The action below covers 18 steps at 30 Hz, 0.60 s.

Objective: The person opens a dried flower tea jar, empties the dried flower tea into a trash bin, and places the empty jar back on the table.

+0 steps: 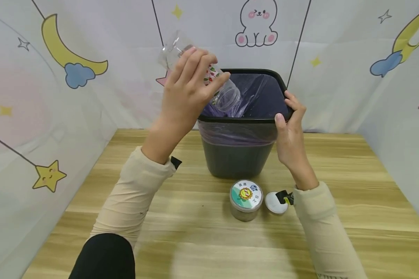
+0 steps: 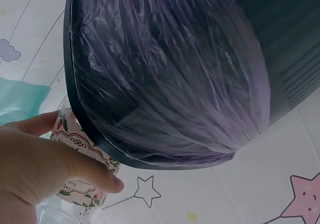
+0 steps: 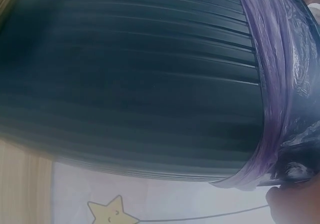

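Note:
My left hand [image 1: 190, 81] grips a clear plastic jar [image 1: 229, 97] with a flowered label [image 2: 80, 149]. The jar is tilted, its uncapped mouth pointing down to the right over the opening of a dark trash can [image 1: 237, 162]. Crinkled clear plastic [image 1: 174, 48] shows at the jar's upper end, partly hidden by the fingers. With thumb and fingers, my right hand [image 1: 291, 135] holds the can's black rim at its right side. A thin purple bag [image 2: 185, 84] lines the can and folds over the rim.
In front of the can on the wooden table [image 1: 181, 240] stands a round tub [image 1: 246, 199] with a sunflower lid. Beside it lies a small white round lid [image 1: 276, 203], partly covered by the right wrist's black strap. Printed curtains [image 1: 132, 46] enclose the table's back and sides.

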### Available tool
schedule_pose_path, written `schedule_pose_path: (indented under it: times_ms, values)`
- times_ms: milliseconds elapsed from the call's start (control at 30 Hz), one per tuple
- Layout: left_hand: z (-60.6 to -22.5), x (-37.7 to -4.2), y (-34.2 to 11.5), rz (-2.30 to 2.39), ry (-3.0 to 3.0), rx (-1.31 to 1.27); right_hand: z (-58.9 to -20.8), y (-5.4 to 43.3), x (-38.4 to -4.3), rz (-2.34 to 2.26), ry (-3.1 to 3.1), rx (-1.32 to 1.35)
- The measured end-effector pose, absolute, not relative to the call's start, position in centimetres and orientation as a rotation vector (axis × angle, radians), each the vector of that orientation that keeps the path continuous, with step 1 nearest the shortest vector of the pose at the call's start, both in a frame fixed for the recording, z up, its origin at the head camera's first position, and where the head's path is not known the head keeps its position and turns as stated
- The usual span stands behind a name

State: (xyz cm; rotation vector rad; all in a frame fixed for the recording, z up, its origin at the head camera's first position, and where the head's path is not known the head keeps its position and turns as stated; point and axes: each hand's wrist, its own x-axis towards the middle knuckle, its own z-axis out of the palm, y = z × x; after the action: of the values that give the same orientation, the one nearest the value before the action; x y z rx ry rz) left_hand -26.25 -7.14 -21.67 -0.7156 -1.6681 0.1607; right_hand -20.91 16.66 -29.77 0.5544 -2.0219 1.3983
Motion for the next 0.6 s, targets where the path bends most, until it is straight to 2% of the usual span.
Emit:
schedule_pose_path:
  times_ms: [600]
  values:
    - [-21.84, -26.27, -6.66, 0.149, -1.658, -0.698, -29.71, 16.89, -20.99, 1.413, -2.013, 0.548]
